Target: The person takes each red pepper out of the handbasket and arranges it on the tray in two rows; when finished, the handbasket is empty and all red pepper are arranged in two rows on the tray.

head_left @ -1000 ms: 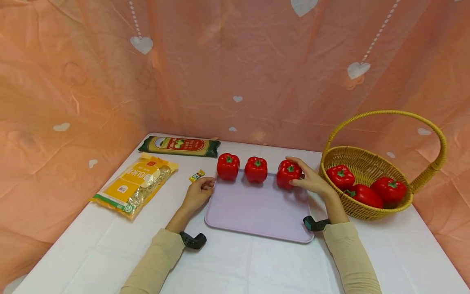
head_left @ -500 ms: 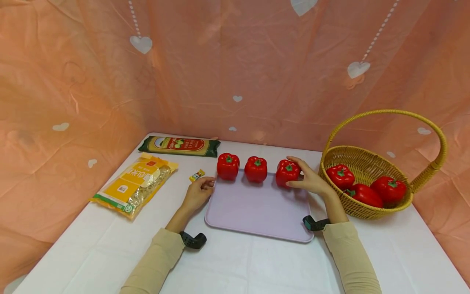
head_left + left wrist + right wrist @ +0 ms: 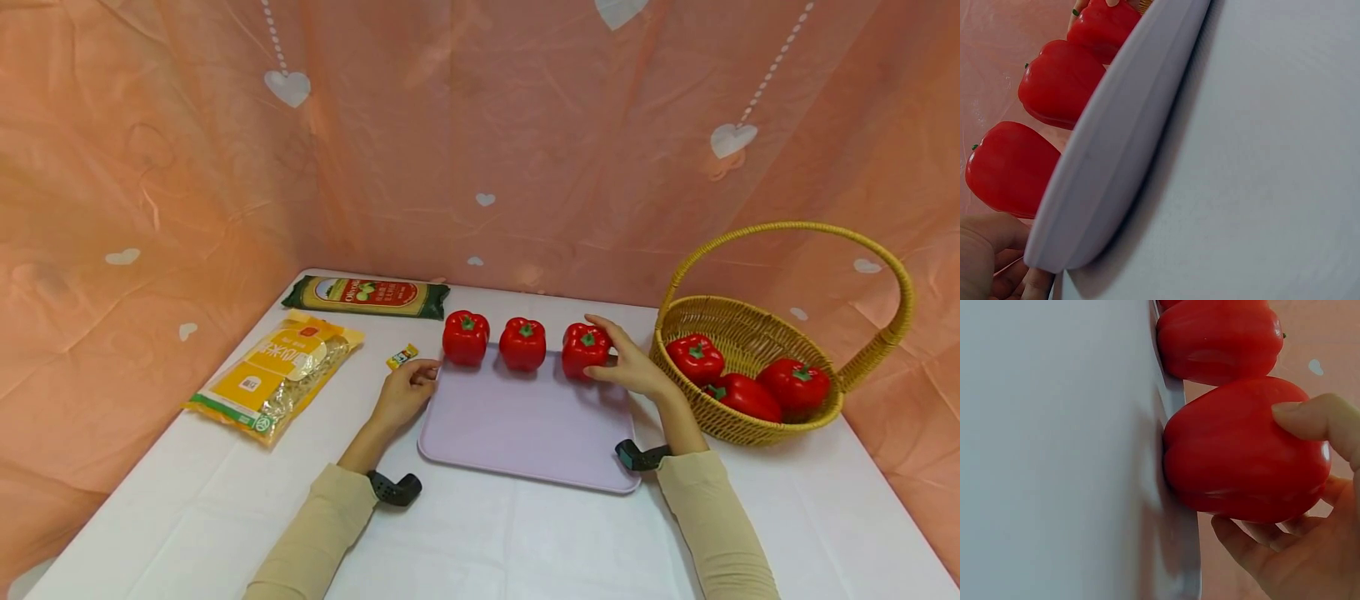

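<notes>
Sleeves (image 3: 318, 521) lie nearest us, the forearms angling inward over the white table (image 3: 450, 550), a black wrist camera (image 3: 395, 490) at each cuff. Farther on, we see the right hand (image 3: 633, 367), thumb on the near face and fingers round the far side, grasping the right-hand red pepper (image 3: 582, 354). The left hand (image 3: 403, 396), fingers curled in, pinches the left rim of the lilac tray (image 3: 517, 433). The grasped pepper sits stem up at the tray's far side, in line with the middle pepper (image 3: 522, 346) and left pepper (image 3: 466, 340). To the right we find a wicker basket (image 3: 738, 432) holding more peppers (image 3: 696, 358); beyond hangs a peach curtain (image 3: 480, 125).
</notes>
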The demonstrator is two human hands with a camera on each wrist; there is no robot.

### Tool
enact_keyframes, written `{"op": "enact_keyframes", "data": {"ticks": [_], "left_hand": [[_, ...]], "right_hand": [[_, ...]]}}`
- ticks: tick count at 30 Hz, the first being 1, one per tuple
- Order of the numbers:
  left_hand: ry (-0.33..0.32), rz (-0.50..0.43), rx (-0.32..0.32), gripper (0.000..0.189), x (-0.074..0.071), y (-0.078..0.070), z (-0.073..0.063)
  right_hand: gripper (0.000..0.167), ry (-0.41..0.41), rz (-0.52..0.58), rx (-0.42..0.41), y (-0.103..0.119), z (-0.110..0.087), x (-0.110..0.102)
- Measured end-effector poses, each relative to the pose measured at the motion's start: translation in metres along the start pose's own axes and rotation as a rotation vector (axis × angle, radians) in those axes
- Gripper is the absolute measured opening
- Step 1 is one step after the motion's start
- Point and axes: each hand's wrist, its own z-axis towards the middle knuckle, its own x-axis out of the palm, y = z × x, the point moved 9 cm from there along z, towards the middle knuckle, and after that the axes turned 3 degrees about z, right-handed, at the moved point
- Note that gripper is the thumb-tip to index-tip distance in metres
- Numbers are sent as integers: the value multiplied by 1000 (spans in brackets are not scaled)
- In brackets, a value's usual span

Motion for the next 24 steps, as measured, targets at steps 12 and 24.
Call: {"op": "enact_keyframes", "data": {"ticks": [12,24], "left_hand": [[2,-4,-4,31,0,-1,0],[-4,3,-6,31,-1,-1,0]], "right_hand": [[89,-34,-15,-17,10,-4,-7],[74,-167,42,-222,56,-20,-37]]}}
